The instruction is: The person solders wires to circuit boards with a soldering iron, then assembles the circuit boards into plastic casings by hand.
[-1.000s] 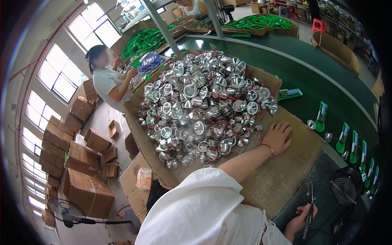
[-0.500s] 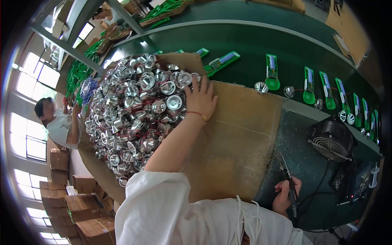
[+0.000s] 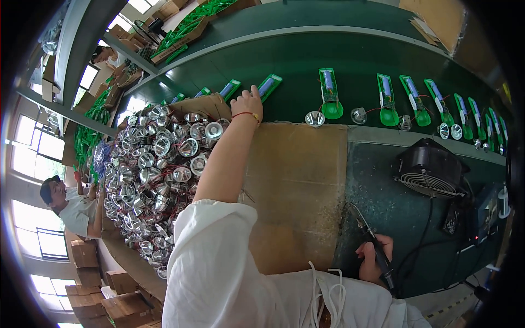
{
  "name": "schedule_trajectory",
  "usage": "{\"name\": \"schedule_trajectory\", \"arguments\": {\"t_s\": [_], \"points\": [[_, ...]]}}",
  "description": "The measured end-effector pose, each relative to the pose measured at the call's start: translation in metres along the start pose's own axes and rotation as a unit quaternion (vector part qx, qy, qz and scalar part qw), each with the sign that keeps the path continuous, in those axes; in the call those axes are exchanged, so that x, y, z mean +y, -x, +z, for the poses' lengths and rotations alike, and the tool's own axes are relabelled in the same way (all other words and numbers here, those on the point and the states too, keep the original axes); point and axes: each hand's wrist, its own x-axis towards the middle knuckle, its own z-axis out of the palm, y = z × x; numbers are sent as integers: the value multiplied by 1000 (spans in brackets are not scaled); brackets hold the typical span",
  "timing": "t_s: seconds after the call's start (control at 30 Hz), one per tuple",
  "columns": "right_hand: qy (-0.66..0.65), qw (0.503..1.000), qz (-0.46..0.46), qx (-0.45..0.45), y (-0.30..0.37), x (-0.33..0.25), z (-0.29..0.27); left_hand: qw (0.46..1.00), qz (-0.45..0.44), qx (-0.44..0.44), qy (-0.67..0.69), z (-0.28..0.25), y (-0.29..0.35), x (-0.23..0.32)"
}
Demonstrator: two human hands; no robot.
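Observation:
My left hand (image 3: 248, 105) reaches past the carton's corner to a slanted green flashlight housing (image 3: 269, 86) with a blue-violet cell in it. Its fingers bend over the lower end of that housing, which they hide. Low on the right, my right hand (image 3: 376, 257) grips a soldering iron (image 3: 373, 236), its bent metal tip pointing up and left over the bench. Under my left forearm is a cardboard carton (image 3: 131, 246) heaped with shiny lamp reflectors (image 3: 161, 146) and red wires. A brown board (image 3: 295, 180) lies between my arms.
More green housings (image 3: 330, 90) line the green belt (image 3: 295, 52), several with a reflector (image 3: 315, 118) beside them. A black fan (image 3: 432, 167) with a wire guard stands right, its cable trailing across the bench. Another person (image 3: 76, 210) works at the left; cartons (image 3: 128, 309) are stacked behind.
My left hand has left the reflector heap and moved up to the slanted green housing. The view has shifted, while my right hand keeps holding the soldering iron.

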Motion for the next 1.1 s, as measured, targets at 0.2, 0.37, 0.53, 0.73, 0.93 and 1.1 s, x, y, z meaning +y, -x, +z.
{"name": "schedule_trajectory", "arguments": {"t_s": [0.2, 0.37, 0.53, 0.73, 0.93, 1.1], "points": [[8, 1000, 11, -9, -2, -2, 5, 986, 105, -24, 127, -45, 107, 17], [-4, 1000, -1, -15, -5, -4, 3, 965, 150, 19, 215, -23, 265, 28], [-5, 999, -47, -11, -5, -1, 2, 930, 108, 153, 317, -24, 306, 0], [11, 997, -77, -15, 0, -4, 5, 936, 224, 270, 8, 7, 233, -61], [33, 995, -93, -8, 9, -6, 8, 947, 169, 270, 46, 12, 228, -59], [-8, 993, -101, -57, 19, -18, 7, 787, 23, -42, 615, -13, 290, -34]]}}
